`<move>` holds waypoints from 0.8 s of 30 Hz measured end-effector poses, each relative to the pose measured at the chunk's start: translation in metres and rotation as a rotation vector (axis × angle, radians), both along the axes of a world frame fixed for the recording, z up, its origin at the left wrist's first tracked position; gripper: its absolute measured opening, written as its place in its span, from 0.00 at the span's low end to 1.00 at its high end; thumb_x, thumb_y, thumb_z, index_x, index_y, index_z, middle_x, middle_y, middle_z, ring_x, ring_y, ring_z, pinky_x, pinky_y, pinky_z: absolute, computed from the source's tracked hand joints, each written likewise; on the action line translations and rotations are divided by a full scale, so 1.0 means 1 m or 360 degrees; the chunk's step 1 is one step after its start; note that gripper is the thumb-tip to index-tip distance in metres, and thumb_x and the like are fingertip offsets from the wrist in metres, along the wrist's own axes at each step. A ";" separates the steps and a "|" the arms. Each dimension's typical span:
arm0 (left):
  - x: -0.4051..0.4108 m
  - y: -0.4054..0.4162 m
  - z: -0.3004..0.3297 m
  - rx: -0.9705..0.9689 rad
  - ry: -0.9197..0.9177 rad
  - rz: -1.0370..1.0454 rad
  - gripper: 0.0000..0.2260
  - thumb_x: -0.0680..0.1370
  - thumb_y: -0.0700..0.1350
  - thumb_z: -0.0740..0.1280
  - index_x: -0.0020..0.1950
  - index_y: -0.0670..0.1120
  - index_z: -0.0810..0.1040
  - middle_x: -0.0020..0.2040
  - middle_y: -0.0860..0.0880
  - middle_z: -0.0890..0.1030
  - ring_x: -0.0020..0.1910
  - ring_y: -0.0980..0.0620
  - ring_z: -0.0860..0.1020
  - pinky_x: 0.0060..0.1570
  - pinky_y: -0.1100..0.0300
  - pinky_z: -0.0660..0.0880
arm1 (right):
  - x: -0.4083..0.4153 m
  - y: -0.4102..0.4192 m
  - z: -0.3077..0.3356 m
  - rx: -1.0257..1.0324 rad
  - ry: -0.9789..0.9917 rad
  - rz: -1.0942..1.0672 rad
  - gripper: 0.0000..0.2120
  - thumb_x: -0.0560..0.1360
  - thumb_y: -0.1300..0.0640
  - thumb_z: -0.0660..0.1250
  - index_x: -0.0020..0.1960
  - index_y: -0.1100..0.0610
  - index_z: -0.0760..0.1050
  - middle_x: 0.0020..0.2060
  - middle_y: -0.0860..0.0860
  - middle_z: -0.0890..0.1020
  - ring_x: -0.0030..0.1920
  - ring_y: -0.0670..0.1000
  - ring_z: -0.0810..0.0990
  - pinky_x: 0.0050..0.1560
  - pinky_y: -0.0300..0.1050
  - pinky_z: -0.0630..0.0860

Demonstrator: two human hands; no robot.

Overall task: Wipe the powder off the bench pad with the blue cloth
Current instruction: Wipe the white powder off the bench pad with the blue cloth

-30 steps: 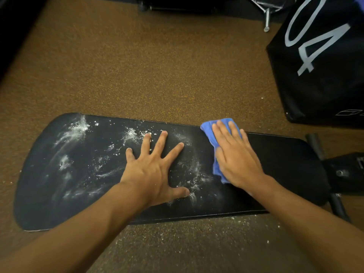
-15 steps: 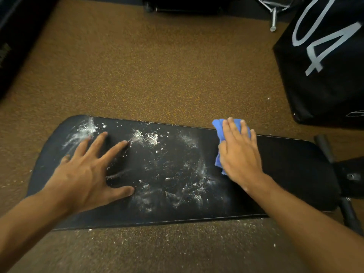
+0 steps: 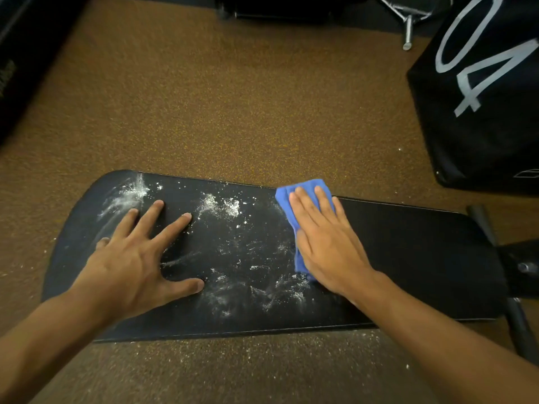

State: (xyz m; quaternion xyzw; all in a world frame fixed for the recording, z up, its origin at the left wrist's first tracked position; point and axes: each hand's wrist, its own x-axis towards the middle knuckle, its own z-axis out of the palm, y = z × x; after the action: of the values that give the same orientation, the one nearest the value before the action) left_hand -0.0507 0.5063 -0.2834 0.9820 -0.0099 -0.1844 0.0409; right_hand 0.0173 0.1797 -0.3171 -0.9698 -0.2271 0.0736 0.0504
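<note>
Across the lower middle of the frame we see the long black padded bench pad [image 3: 408, 258], smooth and faintly glossy, rounded at its left end and squarer at its right. White powder [image 3: 221, 205] lies on its left and central parts in loose flecks and smeared streaks, thickest near the upper left corner and again along the lower centre; the right part of the pad looks clean and dark.

Our right hand [image 3: 326, 243] lies flat, fingers straight and close together, pressing the folded blue cloth [image 3: 291, 196] against the pad near its far edge at centre right. We hold the cloth under the palm rather than pinch it; its soft, wrinkled fabric shows beyond the fingertips and down the hand's left side. Our left hand [image 3: 131, 263] rests open on the pad's left part, fingers spread wide, gripping nothing.

Under the pad lies speckled brown rubber-like flooring [image 3: 233, 97], with scattered white specks along the pad's near edge. At the upper right stands a large black box-shaped object with pale "04" lettering [image 3: 481, 83]. At the right edge a dark metal bench frame [image 3: 522, 266] with a tube runs out from beneath the pad. Dark equipment fills the top and upper left edges, too dim for us to identify.
</note>
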 end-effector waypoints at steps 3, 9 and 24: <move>0.001 -0.001 0.004 0.0052 0.0040 -0.0018 0.54 0.57 0.87 0.47 0.79 0.68 0.39 0.83 0.52 0.42 0.81 0.41 0.46 0.72 0.36 0.66 | -0.013 -0.040 0.004 -0.0058 0.0056 0.0128 0.30 0.81 0.49 0.44 0.83 0.53 0.50 0.82 0.48 0.53 0.82 0.52 0.43 0.80 0.57 0.47; 0.001 -0.003 0.006 0.0102 0.0074 -0.0041 0.55 0.56 0.86 0.46 0.80 0.66 0.38 0.83 0.52 0.40 0.81 0.41 0.45 0.70 0.36 0.66 | 0.018 0.021 -0.002 0.0012 0.0009 -0.0388 0.35 0.77 0.47 0.37 0.82 0.56 0.51 0.82 0.51 0.55 0.81 0.59 0.48 0.79 0.61 0.47; 0.004 -0.004 0.004 0.0129 0.0147 -0.0028 0.53 0.61 0.84 0.53 0.79 0.66 0.34 0.82 0.52 0.36 0.81 0.40 0.42 0.73 0.34 0.62 | -0.018 0.030 -0.002 -0.0041 -0.0015 -0.0003 0.30 0.81 0.50 0.43 0.82 0.56 0.51 0.82 0.51 0.54 0.82 0.56 0.48 0.80 0.59 0.49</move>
State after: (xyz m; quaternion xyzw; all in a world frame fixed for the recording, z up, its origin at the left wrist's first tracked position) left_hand -0.0468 0.5025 -0.2795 0.9731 -0.0091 -0.2301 -0.0001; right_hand -0.0008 0.2096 -0.3187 -0.9709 -0.2254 0.0720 0.0369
